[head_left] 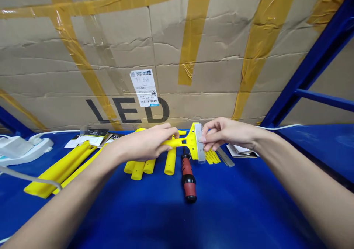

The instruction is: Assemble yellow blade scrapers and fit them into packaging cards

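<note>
My left hand is closed round the handle of a yellow scraper, held level above the blue surface. A flat grey metal blade lies across the scraper's head. My right hand pinches the blade's outer edge between thumb and fingers. Below the scraper lies a red and black screwdriver, its tip partly hidden behind the head. Several hollow yellow handles rest under my left hand. Small yellow plastic pieces and loose metal strips sit beneath my right hand.
Long yellow tubular pieces lie at left beside printed cards. A white power strip with cables stands far left. Papers lie at right. Behind rises a taped cardboard box, with a blue metal frame to its right.
</note>
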`<action>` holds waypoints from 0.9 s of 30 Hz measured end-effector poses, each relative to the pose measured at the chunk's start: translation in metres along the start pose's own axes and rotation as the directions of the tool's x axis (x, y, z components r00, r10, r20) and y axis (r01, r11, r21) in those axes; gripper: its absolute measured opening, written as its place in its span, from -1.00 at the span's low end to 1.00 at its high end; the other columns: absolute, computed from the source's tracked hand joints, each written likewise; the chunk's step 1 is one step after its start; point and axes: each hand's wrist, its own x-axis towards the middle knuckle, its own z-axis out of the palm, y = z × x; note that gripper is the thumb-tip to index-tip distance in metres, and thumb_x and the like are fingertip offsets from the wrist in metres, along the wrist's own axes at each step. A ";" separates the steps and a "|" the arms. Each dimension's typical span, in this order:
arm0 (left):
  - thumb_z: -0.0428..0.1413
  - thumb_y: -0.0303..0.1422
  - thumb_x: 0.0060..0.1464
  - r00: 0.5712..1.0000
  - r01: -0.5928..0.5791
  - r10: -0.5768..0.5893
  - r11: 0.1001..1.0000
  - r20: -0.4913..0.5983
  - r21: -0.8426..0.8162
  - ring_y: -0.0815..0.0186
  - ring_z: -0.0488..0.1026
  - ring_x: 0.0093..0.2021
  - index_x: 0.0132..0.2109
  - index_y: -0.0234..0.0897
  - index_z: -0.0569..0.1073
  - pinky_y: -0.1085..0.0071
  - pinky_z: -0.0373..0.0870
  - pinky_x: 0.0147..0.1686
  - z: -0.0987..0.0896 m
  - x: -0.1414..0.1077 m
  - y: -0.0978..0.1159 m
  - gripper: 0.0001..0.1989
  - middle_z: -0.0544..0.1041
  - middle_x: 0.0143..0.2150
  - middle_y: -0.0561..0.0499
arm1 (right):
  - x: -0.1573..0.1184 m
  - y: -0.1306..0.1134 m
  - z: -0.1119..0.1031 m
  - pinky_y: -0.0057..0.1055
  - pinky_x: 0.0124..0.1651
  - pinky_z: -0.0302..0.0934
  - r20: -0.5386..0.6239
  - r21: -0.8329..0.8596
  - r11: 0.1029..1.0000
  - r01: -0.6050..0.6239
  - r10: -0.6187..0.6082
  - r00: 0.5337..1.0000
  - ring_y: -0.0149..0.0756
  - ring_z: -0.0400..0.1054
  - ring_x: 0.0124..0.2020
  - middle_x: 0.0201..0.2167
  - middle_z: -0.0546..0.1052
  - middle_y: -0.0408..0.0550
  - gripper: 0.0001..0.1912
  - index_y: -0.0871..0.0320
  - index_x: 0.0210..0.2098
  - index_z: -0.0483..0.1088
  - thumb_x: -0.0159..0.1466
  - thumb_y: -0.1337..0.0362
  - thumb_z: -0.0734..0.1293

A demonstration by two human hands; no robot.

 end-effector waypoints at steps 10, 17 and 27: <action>0.00 -0.36 0.30 0.998 0.059 -0.059 0.998 0.011 0.002 0.11 0.40 0.12 0.14 -0.24 0.33 0.13 0.36 0.12 -0.001 -0.003 -0.001 -0.71 0.40 0.14 -0.13 | -0.004 0.002 -0.001 -0.54 -0.48 0.13 -0.067 -0.172 0.928 0.329 -0.345 0.936 -0.35 0.47 -0.43 -0.70 0.41 -0.21 -0.70 0.13 -0.61 0.24 0.12 0.32 0.43; -0.01 -0.35 0.29 0.996 0.080 -0.080 0.997 0.027 0.011 0.07 0.40 0.12 0.10 -0.26 0.33 0.08 0.35 0.13 -0.003 -0.003 0.000 -0.73 0.42 0.13 -0.16 | 0.003 0.007 -0.003 -0.45 -0.31 0.29 -0.044 -0.030 0.956 0.293 -0.294 0.955 -0.37 0.46 -0.44 -0.49 0.60 -0.17 -0.58 0.13 -0.21 0.36 0.04 0.22 0.59; -0.01 -0.35 0.27 0.999 0.030 -0.031 0.999 0.011 0.035 0.09 0.43 0.07 0.11 -0.24 0.31 0.13 0.37 0.06 0.000 -0.002 0.000 -0.72 0.43 0.11 -0.16 | 0.008 0.007 0.011 -0.39 -0.25 0.35 -0.108 -0.072 0.947 0.312 -0.319 0.942 -0.38 0.44 -0.47 -0.53 0.56 -0.20 -0.57 0.14 -0.31 0.38 0.00 0.15 0.62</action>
